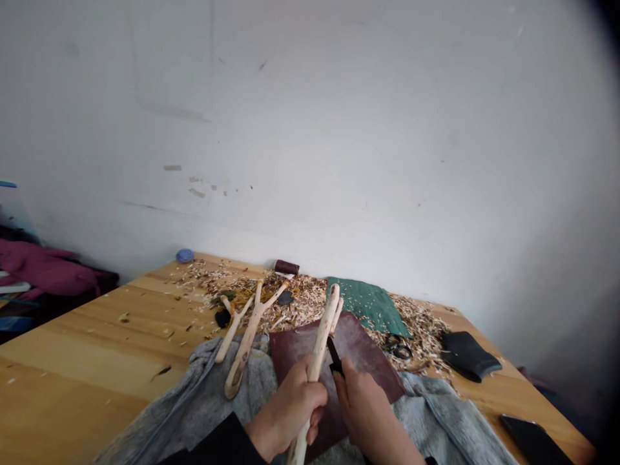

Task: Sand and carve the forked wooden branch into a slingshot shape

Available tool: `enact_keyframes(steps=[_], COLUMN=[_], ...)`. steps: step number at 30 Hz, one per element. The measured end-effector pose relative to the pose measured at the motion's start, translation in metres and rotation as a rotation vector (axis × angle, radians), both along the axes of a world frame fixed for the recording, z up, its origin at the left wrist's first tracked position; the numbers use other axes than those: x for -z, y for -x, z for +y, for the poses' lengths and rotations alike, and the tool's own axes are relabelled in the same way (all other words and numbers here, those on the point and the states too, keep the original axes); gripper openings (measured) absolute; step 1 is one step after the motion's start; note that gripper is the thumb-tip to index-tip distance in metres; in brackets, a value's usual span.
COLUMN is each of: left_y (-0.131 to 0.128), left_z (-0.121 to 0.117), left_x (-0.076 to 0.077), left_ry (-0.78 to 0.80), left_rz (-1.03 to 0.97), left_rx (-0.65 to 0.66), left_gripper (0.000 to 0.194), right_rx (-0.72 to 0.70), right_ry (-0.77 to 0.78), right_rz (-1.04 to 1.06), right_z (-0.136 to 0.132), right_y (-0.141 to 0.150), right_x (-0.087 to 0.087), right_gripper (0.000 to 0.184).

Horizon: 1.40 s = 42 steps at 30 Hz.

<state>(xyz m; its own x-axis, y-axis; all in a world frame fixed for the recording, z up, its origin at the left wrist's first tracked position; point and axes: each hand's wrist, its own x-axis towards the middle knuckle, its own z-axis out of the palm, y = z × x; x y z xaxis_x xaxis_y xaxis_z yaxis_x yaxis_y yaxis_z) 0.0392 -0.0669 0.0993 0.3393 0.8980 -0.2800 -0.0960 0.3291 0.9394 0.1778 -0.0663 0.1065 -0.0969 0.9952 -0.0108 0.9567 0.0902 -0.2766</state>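
Note:
My left hand (296, 408) is closed around a peeled, forked wooden stick (320, 342) that slants up and away from me. In my right hand (364, 405) is a knife with a black blade (334, 352); most of its handle is hidden by my fingers. The blade's tip is close to the fork, on its right side; whether it touches the wood I cannot tell. Below both hands lies a dark red sheet (378, 371) on a grey cloth (438, 403). Left of my hands, a larger forked stick (248, 339) and a smaller one (227, 342) rest on the cloth.
Wood shavings (307, 298) cover the back of the wooden table (97, 361). Among them are a green cloth (371, 303), black-handled scissors (401, 349) and a dark red spool (287, 267). A black pouch-like piece (469, 355) and a phone (535, 440) lie at right. A wall stands behind.

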Motion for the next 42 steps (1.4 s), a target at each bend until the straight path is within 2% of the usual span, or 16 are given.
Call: enact_keyframes(steps=[5, 12, 18, 20, 24, 26, 27, 29, 31, 33, 37, 42], left_y=[0.001, 0.002, 0.005, 0.007, 0.009, 0.010, 0.011, 0.011, 0.010, 0.009, 0.007, 0.005], left_z=[-0.001, 0.000, 0.002, 0.004, 0.006, 0.005, 0.005, 0.004, 0.004, 0.004, 0.005, 0.004], left_x=[-0.004, -0.003, -0.001, -0.003, -0.007, -0.008, -0.009, -0.011, -0.011, -0.009, -0.005, -0.005], left_ry=[0.000, 0.008, 0.071, 0.108, 0.116, 0.097, 0.087, 0.069, 0.065, 0.065, 0.020, -0.013], left_rz=[-0.043, -0.111, -0.226, -0.293, -0.474, -0.524, -0.525, -0.471, -0.373, -0.292, -0.225, -0.184], left_rx=[0.033, 0.061, 0.073, 0.095, 0.191, 0.228, 0.223, 0.152, 0.043, -0.045, -0.101, -0.064], left_gripper=[0.044, 0.025, 0.029, 0.032, 0.031, 0.028, 0.028, 0.033, 0.044, 0.052, 0.048, 0.032], right_rx=[0.006, -0.032, -0.099, -0.120, -0.204, -0.249, -0.252, -0.205, -0.125, -0.067, -0.043, -0.039], right_ry=[0.002, -0.053, -0.034, 0.009, 0.254, 0.325, 0.305, 0.139, -0.054, -0.159, -0.188, -0.182], right_rz=[0.162, 0.470, 0.646, 0.717, 0.889, 0.928, 0.914, 0.803, 0.615, 0.420, 0.168, 0.017], right_z=[0.001, 0.002, 0.001, -0.001, -0.003, -0.005, -0.005, -0.005, -0.005, -0.003, -0.001, 0.000], right_y=[-0.001, -0.003, -0.003, -0.004, -0.011, -0.015, -0.016, -0.016, -0.014, -0.012, -0.009, -0.006], right_x=[0.002, 0.004, 0.000, -0.004, -0.013, -0.017, -0.018, -0.019, -0.017, -0.012, 0.000, 0.004], right_gripper=[0.025, 0.028, 0.029, 0.029, 0.037, 0.041, 0.041, 0.038, 0.033, 0.029, 0.025, 0.025])
